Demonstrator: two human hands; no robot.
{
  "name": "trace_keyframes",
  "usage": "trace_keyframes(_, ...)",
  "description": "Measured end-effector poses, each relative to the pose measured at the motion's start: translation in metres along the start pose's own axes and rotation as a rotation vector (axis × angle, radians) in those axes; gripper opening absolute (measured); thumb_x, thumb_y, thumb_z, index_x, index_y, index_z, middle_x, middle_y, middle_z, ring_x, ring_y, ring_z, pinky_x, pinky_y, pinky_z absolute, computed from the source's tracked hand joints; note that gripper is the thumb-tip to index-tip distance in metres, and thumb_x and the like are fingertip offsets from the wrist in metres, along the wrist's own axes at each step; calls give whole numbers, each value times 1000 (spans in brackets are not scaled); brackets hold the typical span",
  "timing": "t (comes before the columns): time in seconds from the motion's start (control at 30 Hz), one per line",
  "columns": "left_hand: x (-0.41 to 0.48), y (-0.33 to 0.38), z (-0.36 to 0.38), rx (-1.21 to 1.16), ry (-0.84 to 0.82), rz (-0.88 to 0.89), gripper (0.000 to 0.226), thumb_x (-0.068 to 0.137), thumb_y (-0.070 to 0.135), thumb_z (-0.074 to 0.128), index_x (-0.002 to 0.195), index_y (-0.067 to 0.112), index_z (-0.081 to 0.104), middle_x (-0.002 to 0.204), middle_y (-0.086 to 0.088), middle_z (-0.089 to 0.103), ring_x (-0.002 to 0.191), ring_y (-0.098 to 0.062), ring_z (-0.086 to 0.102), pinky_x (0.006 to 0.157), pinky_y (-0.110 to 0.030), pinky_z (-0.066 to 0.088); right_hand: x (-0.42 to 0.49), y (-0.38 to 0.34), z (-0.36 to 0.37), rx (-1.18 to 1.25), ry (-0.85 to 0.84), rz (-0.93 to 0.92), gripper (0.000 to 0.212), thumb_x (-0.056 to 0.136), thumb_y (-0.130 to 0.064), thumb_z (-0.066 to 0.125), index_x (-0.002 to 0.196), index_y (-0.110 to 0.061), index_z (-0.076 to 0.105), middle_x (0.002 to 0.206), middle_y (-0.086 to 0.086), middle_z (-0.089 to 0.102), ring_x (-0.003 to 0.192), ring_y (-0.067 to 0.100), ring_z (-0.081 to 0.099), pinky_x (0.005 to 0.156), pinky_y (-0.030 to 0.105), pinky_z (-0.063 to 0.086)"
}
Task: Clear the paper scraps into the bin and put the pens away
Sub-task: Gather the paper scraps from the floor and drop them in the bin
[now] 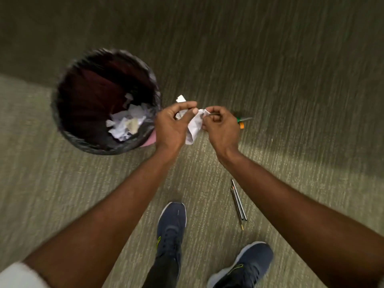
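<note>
Both my hands meet just right of the bin (68, 129), which is lined with a black bag and holds crumpled paper (126, 123) at its bottom. My left hand (173, 125) holds white paper scraps (181, 99) in its curled fingers. My right hand (221, 129) pinches a larger crumpled white scrap (194, 129) that hangs between the two hands, and grips pens (242, 121) whose green and orange ends stick out to its right. Two or three dark pencils or pens (239, 202) lie together on the carpet under my right forearm.
Grey-green ribbed carpet (270, 69) covers the floor all round. My two dark blue shoes (171, 227) stand at the bottom, the left one close to the pencils on the floor. The picture is a little blurred by motion.
</note>
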State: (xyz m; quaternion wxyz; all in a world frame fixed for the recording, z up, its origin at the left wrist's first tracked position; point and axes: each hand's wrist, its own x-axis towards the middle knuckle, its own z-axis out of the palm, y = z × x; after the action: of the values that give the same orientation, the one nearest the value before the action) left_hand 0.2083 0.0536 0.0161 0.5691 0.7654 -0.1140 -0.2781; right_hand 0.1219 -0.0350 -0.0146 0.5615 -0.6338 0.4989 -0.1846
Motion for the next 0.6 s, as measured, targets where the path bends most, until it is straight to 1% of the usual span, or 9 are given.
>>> trace_keyframes(0.1,-6,55,-38,49,71,70,15,89,20,75,103,16,78,100,4,78,98,-3,71,90,-19,51,-17,-64,17,18,-15,-8,9,86,-17,69,94,-20,70,77,2,75,74,18,73,70,38,61)
trace_keyframes(0.17,-12,79,-74,66,177,71,15,88,18,75,103,15,79,99,5,78,99,-6,72,92,-19,52,-27,-101,34,4,-78,19,8,85,-16,69,92,-18,71,77,5,75,74,23,73,71,40,61)
trace_keyframes(0.27,-15,95,-125,58,305,9,15,89,12,75,104,12,78,98,4,78,92,1,71,90,-19,54,-40,-139,65,-32,-198,63,8,83,-15,67,88,-19,72,75,10,75,72,30,73,73,48,61)
trace_keyframes(0.3,-14,97,-139,65,338,-18,17,90,11,74,106,10,78,100,2,77,92,0,70,92,-22,55,-44,-148,76,-33,-233,74,10,81,-15,66,86,-21,72,74,10,74,70,29,73,74,50,61)
trace_keyframes(0.37,-7,98,-162,66,382,-92,21,93,14,71,111,6,76,106,-3,76,99,-7,69,98,-29,54,-47,-160,97,-10,-294,140,13,83,-10,65,87,-20,73,71,8,71,62,21,69,76,53,61)
trace_keyframes(0.43,4,95,-179,53,391,-180,24,96,22,67,113,6,75,107,-8,76,102,-16,70,97,-34,53,-47,-165,116,-17,-319,193,12,90,-9,64,95,-12,74,70,7,70,60,17,67,81,52,61)
trace_keyframes(0.5,14,89,-189,78,367,-225,25,98,31,64,106,12,77,96,-9,75,93,-21,70,89,-37,54,-44,-161,132,-83,-318,162,15,92,-19,63,98,-16,77,77,8,76,73,22,73,86,49,60)
trace_keyframes(0.53,17,88,-192,104,342,-229,23,98,33,63,102,16,77,91,-6,72,88,-19,67,85,-37,53,-43,-159,138,-108,-320,156,17,91,-21,63,98,-17,77,83,8,78,79,24,75,86,48,60)
trace_keyframes(0.6,23,83,-193,121,279,-234,21,100,30,61,106,16,76,95,-3,70,92,-13,63,86,-33,52,-44,-158,141,-140,-321,150,15,88,-17,66,95,-19,79,87,6,79,84,23,75,85,42,61)
